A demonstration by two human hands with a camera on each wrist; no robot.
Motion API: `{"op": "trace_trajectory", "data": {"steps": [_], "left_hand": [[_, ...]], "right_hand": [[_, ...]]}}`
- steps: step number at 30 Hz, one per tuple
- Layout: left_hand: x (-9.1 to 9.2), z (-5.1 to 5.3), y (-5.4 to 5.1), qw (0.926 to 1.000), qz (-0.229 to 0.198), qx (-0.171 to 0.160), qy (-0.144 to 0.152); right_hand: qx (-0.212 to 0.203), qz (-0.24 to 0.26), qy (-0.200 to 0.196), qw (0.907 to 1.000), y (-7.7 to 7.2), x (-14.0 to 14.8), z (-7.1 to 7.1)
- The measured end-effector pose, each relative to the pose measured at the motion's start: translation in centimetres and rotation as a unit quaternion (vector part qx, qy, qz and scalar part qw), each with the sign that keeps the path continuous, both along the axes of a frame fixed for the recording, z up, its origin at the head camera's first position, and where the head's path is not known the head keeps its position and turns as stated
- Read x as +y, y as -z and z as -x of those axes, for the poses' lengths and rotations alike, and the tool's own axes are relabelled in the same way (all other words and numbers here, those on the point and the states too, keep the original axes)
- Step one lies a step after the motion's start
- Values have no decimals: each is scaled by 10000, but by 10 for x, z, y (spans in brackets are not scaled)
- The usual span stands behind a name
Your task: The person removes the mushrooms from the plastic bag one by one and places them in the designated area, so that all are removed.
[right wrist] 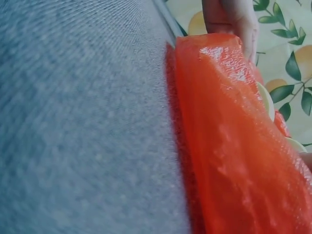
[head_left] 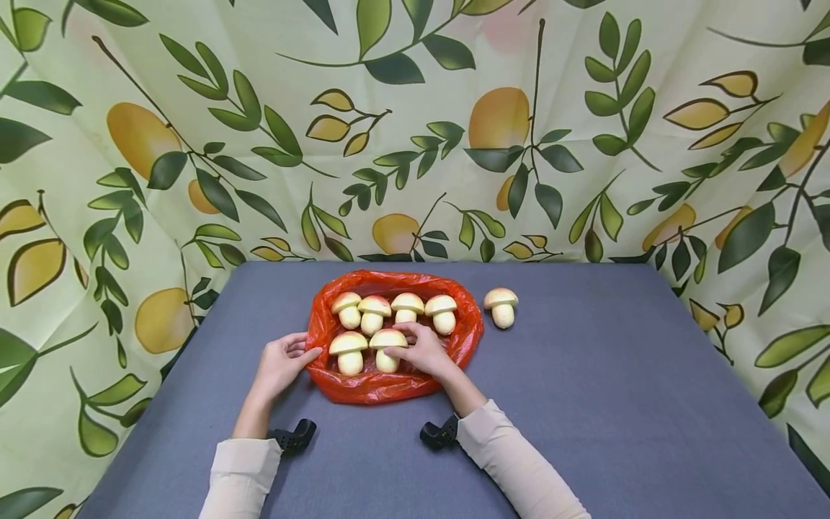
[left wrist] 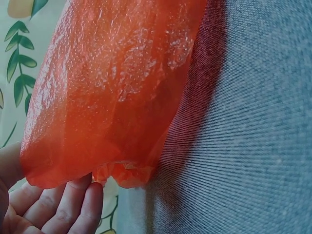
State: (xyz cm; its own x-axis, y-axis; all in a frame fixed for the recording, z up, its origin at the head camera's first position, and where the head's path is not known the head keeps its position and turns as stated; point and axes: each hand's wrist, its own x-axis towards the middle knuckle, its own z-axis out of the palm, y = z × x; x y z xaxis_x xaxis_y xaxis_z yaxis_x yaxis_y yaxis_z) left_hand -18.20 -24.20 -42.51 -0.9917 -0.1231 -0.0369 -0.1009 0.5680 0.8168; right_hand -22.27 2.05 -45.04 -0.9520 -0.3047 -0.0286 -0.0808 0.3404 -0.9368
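A red plastic bag lies wide open on the table, with several toy mushrooms inside, four at the back and two at the front. My right hand reaches over the bag's right side and pinches the front right mushroom. At the bag's left edge my left hand grips the rim between thumb and fingers; in the left wrist view the fingers are behind the red plastic. The right wrist view shows mostly the bag's outer wall, and the right fingers are largely hidden.
One more mushroom lies on the dark grey table, just right of the bag. Behind the table hangs a cloth printed with leaves and fruit. A black wrist device is on the right wrist, another on the left.
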Motion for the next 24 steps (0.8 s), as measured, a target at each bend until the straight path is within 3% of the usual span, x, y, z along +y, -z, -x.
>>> {"op": "trace_trajectory", "data": {"steps": [8,24], "left_hand": [[1,0,0,10000,-36,-21,-10],[-1,0,0,10000,-54,-41,-41]], "right_hand": [[6,48,-45,10000,-15,8,-4],[77,242,-187,9995,-26,26,-7]]}}
